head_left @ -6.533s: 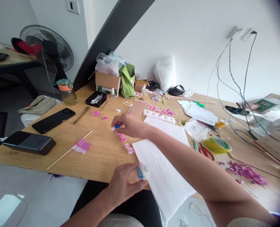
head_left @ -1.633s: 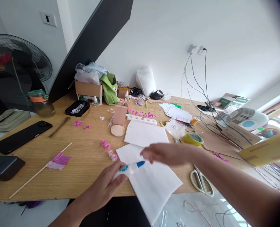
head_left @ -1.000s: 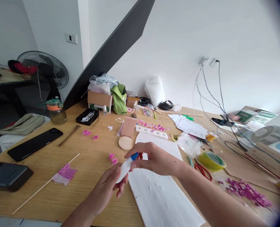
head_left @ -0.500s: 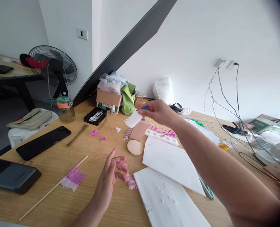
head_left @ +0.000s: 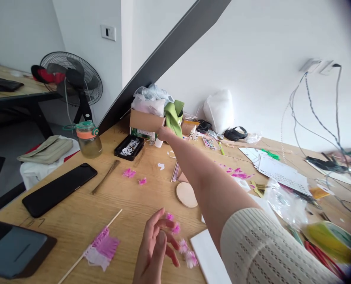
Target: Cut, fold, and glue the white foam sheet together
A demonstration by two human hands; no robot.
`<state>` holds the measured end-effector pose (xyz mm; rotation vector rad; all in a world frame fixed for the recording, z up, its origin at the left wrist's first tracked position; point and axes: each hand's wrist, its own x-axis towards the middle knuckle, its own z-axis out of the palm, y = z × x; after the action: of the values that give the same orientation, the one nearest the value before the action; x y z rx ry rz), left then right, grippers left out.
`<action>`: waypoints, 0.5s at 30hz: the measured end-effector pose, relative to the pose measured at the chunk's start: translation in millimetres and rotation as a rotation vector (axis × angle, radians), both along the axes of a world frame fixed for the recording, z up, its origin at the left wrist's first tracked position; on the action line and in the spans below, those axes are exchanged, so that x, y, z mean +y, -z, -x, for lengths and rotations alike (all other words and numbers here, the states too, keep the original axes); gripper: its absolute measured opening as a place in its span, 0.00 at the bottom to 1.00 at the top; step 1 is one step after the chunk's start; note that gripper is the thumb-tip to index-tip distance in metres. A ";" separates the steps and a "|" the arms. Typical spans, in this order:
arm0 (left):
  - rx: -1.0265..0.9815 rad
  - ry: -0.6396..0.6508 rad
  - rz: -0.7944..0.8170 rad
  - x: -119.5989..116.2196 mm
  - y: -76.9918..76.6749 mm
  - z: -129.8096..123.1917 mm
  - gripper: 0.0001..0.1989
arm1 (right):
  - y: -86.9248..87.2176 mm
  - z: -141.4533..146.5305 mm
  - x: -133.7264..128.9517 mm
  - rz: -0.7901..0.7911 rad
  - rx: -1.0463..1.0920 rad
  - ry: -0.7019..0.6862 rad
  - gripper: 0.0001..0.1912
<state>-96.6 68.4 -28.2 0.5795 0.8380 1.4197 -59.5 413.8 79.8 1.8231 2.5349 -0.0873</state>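
My right hand [head_left: 164, 133] reaches far across the table, close to the cardboard box [head_left: 147, 120]. A small white object [head_left: 158, 143] shows just under it; the fingers are mostly hidden behind the hand, and the object's kind is unclear. My left hand [head_left: 157, 248] hovers near the front, empty, its fingers apart and loosely curled. Just right of its fingers lie several small pink-and-white fringed tufts [head_left: 190, 259]. To its left rests a thin wooden stick [head_left: 74, 266] with a strip of pink fringed fabric [head_left: 106, 246] wound partly round it.
A round wooden disc [head_left: 187, 194] and a white board [head_left: 211, 256] lie near my right arm. At left are a phone [head_left: 59, 189], a power bank [head_left: 18, 248], a drink bottle [head_left: 88, 140] and a black tray [head_left: 129, 147]. Papers [head_left: 283, 173] and a tape roll [head_left: 332, 240] lie right.
My right hand has moved away from me toward the box, carrying the white object from above the middle of the table. My left hand stays open. The view has shifted.
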 end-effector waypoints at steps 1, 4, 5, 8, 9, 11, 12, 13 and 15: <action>-0.009 0.006 0.001 0.8 1.1 0.5 0.30 | 4.2 1.0 4.5 0.005 -0.013 0.029 0.17; 0.004 0.027 0.019 0.7 -2.3 1.9 0.28 | 10.5 1.5 10.7 0.015 -0.041 0.073 0.16; 0.017 0.034 0.027 0.0 -5.2 2.6 0.27 | 10.2 1.2 10.0 0.014 -0.046 0.074 0.16; 0.064 0.052 0.041 -2.7 -14.5 5.4 0.26 | 1.4 -0.9 -1.1 -0.004 -0.054 0.060 0.16; 0.081 0.057 0.040 -3.4 -16.6 6.4 0.26 | -4.6 -2.7 -8.0 -0.019 -0.055 0.052 0.17; 0.120 0.053 0.013 -3.7 -18.2 7.8 0.24 | -22.0 -9.6 -28.2 -0.053 -0.054 0.027 0.17; 0.144 0.052 -0.012 -3.6 -17.7 8.2 0.23 | -33.2 -15.6 -42.4 -0.080 -0.052 0.014 0.18; 0.170 0.053 -0.042 -3.4 -16.6 8.4 0.23 | -45.8 -23.7 -60.1 -0.117 -0.049 -0.003 0.20; 0.246 0.055 -0.108 -3.4 -14.1 8.1 0.22 | -72.0 -47.9 -105.6 -0.235 -0.050 -0.042 0.18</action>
<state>-104.7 65.0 -14.1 0.8661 0.9355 1.3666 -11.6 308.2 151.8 1.8163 2.6444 0.2637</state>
